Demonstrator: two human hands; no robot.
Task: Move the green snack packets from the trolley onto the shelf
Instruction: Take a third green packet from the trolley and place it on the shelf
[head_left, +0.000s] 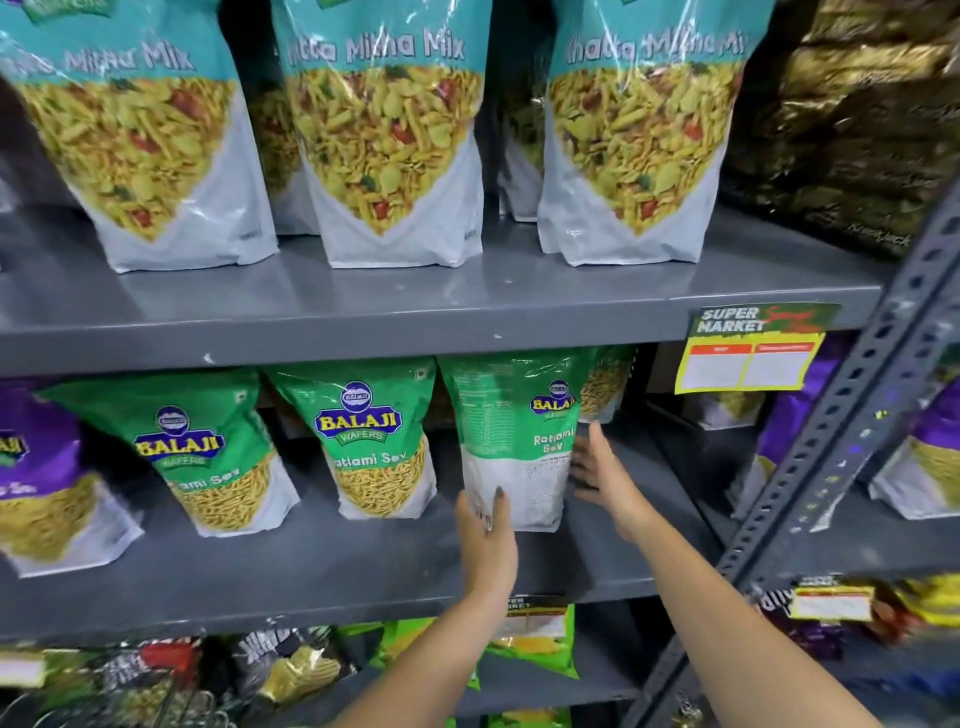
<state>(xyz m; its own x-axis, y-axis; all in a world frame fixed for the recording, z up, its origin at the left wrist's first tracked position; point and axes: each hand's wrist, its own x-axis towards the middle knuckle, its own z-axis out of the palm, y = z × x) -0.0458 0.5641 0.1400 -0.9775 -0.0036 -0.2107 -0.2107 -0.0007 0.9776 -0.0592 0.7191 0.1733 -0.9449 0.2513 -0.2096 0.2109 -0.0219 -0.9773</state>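
Three green Balaji Ratlami Sev packets stand on the grey middle shelf. The rightmost green packet is turned partly side-on, with another green packet just behind it. My left hand grips its lower left corner, thumb on the front. My right hand lies flat against its right side, fingers spread. Two more green packets stand to the left, facing forward. The trolley is barely visible at the bottom left.
Teal Khatta Mitha Mix bags fill the upper shelf. Purple packets sit at the far left and right. A yellow price tag hangs from the shelf edge. A perforated steel upright runs diagonally at right. Mixed snack packs lie below.
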